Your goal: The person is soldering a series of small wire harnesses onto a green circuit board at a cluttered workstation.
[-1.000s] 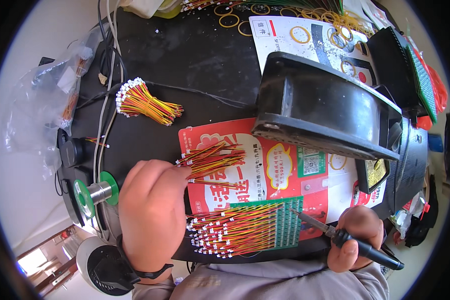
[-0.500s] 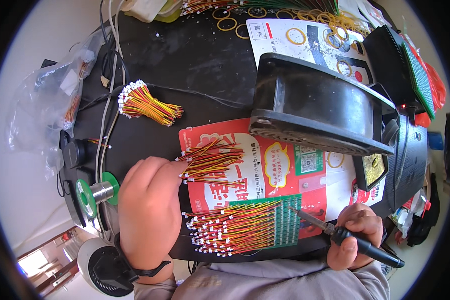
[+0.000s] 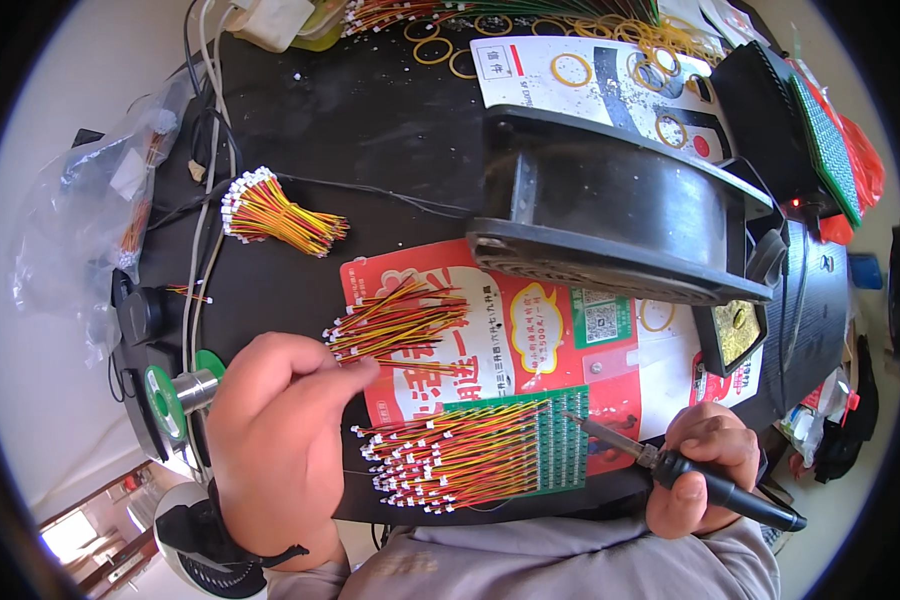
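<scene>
My right hand (image 3: pixel 705 468) grips a soldering iron (image 3: pixel 730 492) by its black handle. Its metal tip reaches over the right part of a green circuit board panel (image 3: pixel 562 450). Rows of red, yellow and black wires (image 3: pixel 470 455) with white connectors stand on that panel, their connector ends to the left. My left hand (image 3: pixel 285 430) is closed in a pinch at the lower left edge of a loose pile of similar wires (image 3: pixel 400 318). One wire of the pile runs out from the fingertips, which hide its end.
A black fan (image 3: pixel 620 205) stands behind the panel, with a tip-cleaning tray (image 3: pixel 738 335) beside it. A bundled wire bunch (image 3: pixel 282 215), a solder spool (image 3: pixel 175 395) and a clear plastic bag (image 3: pixel 80 215) are on the left. Rubber bands (image 3: pixel 570 70) lie at the back.
My left hand has drawn slightly down and back from the pile's left edge, uncovering more connectors. The soldering iron keeps its place over the panel. The whole view has shifted a little.
</scene>
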Demonstrator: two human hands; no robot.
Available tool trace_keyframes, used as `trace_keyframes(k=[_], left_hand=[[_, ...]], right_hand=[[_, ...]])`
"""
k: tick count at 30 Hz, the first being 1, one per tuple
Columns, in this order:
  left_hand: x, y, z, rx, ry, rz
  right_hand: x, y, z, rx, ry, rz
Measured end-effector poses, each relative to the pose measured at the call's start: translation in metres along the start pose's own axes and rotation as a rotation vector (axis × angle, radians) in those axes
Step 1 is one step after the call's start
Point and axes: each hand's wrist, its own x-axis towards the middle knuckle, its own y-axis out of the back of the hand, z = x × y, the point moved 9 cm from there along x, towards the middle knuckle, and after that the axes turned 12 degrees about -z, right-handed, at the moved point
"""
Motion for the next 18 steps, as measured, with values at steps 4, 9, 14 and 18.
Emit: trace_keyframes(k=[4,9,14,18], left_hand=[[-0.003,-0.019,0.018,-0.308,-0.086,-0.026],[-0.004,-0.05,0.035,-0.491,-0.156,-0.304],[-0.006,-0.058,0.047,-0.548,-0.185,-0.173],[-0.009,-0.062,0.044,-0.526,-0.145,-0.142]], right_hand=[[-0.003,0.001,0.002,0.024,-0.009,0.024],[0.001,-0.002,0.002,0.021,-0.019,-0.012],[0.002,-0.002,0.002,0.013,-0.021,-0.019],[0.003,-0.003,0.002,0.015,-0.01,-0.013]])
